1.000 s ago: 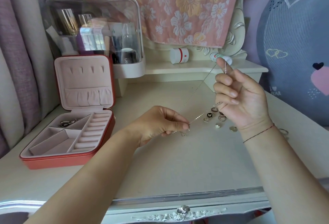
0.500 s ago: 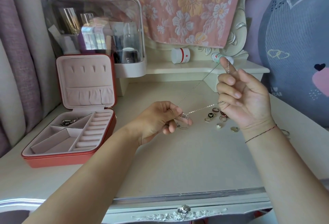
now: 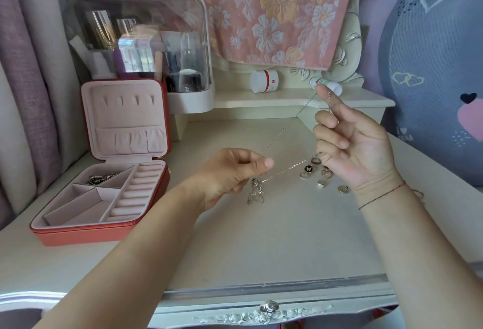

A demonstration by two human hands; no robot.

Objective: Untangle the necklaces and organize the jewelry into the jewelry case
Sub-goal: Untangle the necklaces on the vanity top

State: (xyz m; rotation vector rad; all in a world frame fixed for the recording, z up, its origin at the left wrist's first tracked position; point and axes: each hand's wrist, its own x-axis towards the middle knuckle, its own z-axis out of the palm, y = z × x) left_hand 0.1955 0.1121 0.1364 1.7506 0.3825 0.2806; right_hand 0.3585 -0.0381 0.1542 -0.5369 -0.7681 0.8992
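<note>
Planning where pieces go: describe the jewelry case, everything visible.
The jewelry case is square, red outside, lined in pale pink velvety fabric. It stands open on the table, at left, its lid upright with four small tabs and a gathered pocket. The tray has angled compartments and ring rolls on the right; a silvery jewelry pile lies in the rear-left compartment.

A thin silver metal chain necklace [image 3: 285, 170] is shown bright and polished over a smooth, satin-painted cream tabletop [image 3: 261, 237], a square red leatherette jewelry case [image 3: 91, 236] is lined with matt pink velvety cloth, and a clear domed cosmetics box [image 3: 141, 23] is formed of glossy plastic.
</note>
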